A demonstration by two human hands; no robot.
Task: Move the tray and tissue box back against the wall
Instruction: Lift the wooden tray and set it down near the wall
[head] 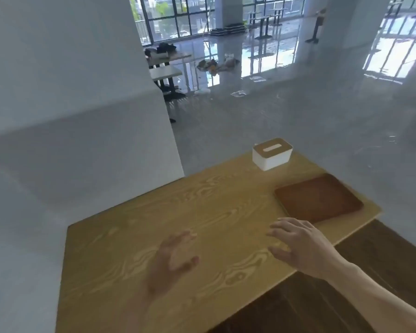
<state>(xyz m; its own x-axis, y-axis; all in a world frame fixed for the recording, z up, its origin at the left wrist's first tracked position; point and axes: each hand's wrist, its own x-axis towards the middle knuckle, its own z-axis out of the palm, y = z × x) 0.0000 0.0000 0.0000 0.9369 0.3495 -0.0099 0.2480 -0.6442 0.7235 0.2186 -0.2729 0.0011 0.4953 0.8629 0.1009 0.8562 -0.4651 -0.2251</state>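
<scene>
Overhead, wood-grain table (154, 236) beside white wall (70, 92) (glossy floor (274, 116) beyond)

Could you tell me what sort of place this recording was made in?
Probably a café or canteen hall, perhaps not in use: a wooden table with a tissue box and serving tray, more pedestal tables beyond, and tall windows.

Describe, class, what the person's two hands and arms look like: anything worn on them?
Both hands are bare: no gloves, rings or watch visible. The right hand leads into a bare forearm with no sleeve in view. The left hand is motion-blurred, so finer detail cannot be told.
</scene>
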